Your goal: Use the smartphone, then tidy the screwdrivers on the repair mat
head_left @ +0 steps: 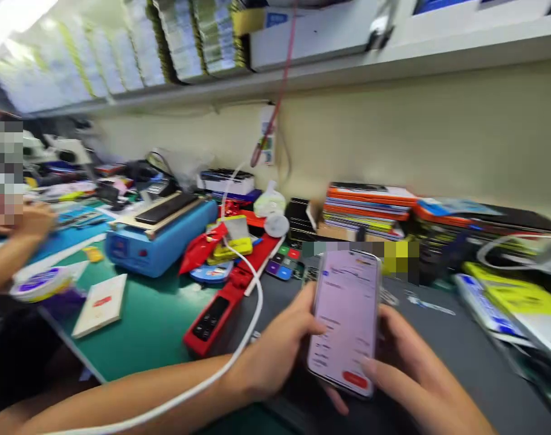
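A smartphone (345, 314) with a lit, pinkish screen is held upright between both hands, tilted slightly to the right at its top. My left hand (284, 338) wraps the phone's left side, its thumb lying over the edge of the screen. On the opposite side, my right hand (405, 356) grips the phone, and its thumb touches the lower right of the screen near a red button. Fingers behind the phone are mostly hidden. A white cable (252, 320) loops across my left forearm.
A red handheld device (212, 320) lies left of the phone. Beyond it stands a blue machine (162, 241) with a dark phone (167, 207) on top. Stacked boxes (370, 205) line the wall. A white box (100, 305) lies on the green mat. Another person's arm (17, 248) is at far left.
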Demonstrator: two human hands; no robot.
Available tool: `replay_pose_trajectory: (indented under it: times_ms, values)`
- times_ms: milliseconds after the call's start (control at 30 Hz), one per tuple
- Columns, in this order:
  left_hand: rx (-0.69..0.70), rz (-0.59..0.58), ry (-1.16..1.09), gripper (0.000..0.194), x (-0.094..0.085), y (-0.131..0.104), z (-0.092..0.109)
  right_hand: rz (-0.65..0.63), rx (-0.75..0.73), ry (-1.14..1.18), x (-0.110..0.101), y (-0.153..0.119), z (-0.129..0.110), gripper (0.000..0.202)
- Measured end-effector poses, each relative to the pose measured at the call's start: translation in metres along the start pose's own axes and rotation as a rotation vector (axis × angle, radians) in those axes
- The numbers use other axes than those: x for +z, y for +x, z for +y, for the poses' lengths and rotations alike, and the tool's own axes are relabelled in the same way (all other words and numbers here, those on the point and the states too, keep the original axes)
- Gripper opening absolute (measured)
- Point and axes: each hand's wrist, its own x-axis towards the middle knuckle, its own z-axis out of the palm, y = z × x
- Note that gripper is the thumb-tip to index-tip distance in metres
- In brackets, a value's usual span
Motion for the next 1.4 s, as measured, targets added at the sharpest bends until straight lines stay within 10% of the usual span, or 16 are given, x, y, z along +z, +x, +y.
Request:
replay_pose_trajectory:
  times_ms: [200,1000,1233,1400]
  values:
    - [-0.064,-0.001,-0.03,0.071,-0.002,-0.002,-0.003,-0.072,0.137,0.109,0.015,-0.009,-0.031,0.043]
    - [0.02,0.059,-0.075,0.056,-0.004,0.001,-0.005,-0.128,0.135,0.175,0.009,-0.01,-0.035,0.038]
    - [0.2,0.261,-0.104,0.064,-0.006,0.0,0.005,0.392,-0.002,-0.249,-0.032,0.012,-0.053,0.025]
    - [0.251,0.399,-0.089,0.063,-0.002,0.002,0.014,0.185,-0.007,-0.857,-0.044,0.017,-0.057,0.026]
